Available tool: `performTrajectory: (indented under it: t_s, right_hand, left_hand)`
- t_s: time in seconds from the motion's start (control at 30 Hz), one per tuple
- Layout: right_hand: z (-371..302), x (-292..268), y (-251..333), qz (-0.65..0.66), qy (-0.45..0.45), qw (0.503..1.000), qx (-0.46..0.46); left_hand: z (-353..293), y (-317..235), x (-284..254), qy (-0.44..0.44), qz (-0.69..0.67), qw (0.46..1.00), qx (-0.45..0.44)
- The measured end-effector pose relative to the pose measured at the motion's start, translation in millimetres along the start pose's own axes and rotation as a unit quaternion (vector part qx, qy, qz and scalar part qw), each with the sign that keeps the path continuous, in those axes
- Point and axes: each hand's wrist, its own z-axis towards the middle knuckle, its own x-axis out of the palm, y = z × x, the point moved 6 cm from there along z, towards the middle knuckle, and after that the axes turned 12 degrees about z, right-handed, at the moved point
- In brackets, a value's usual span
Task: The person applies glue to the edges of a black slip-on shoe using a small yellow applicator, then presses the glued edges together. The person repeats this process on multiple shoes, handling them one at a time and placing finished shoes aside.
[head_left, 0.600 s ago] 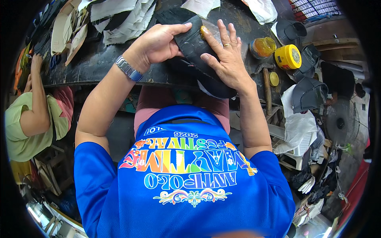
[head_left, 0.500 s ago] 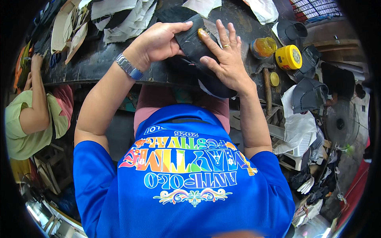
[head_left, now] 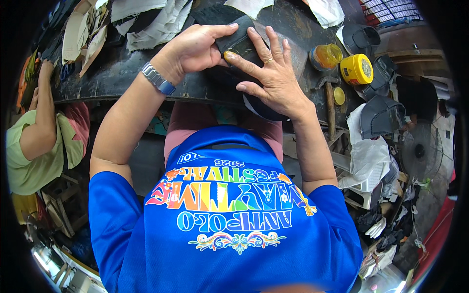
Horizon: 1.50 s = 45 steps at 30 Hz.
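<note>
My left hand (head_left: pixel 198 48) grips a black leather-like piece (head_left: pixel 241 38), thumb on top and fingers curled beneath, over the dark workbench's near side. My right hand (head_left: pixel 276 73) is spread, its fingers apart. Its index fingertip, coated in sticky amber-yellow paste, touches the black piece's lower left edge beside my left fingers. The other right fingers hover over or rest on the piece's right side; which, I cannot tell. Below the right hand, a dark rounded item (head_left: pixel 264 108) with a light edge shows at the bench's front edge, partly hidden.
Right of my hands stand a jar of amber paste (head_left: pixel 326 57), a yellow tub (head_left: pixel 356 69), a yellow lid (head_left: pixel 339 95) and a hammer (head_left: pixel 330 110). Moulded black pieces (head_left: pixel 382 117) lie farther right. White fabric scraps (head_left: pixel 161 27) lie at the far left; a person's arm (head_left: pixel 45 105) reaches in beyond.
My right index finger has slid left and down across the black piece, from its upper middle to its lower left edge. The left hand keeps its hold, almost still.
</note>
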Motion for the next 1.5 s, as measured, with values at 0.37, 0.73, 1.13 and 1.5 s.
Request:
performTrajectory:
  t_s: [0.37, 0.73, 1.13, 1.5]
  right_hand:
    - [-23, -7, -30, 0.054, -0.081, 0.989, 0.113]
    - [-12, -11, -6, -0.055, -0.01, 0.998, 0.01]
    - [-16, -21, -2, -0.056, -0.035, 0.996, -0.059]
    - [-33, -25, -17, -0.097, -0.147, 0.978, 0.108]
  left_hand:
    - [0, -3, 5, 0.002, -0.002, 1.0, -0.005]
    - [1, -2, 5, -0.004, 0.01, 1.0, -0.021]
    - [2, -3, 3, -0.006, 0.013, 1.0, -0.009]
    - [1, -2, 3, 0.001, 0.015, 1.0, -0.014]
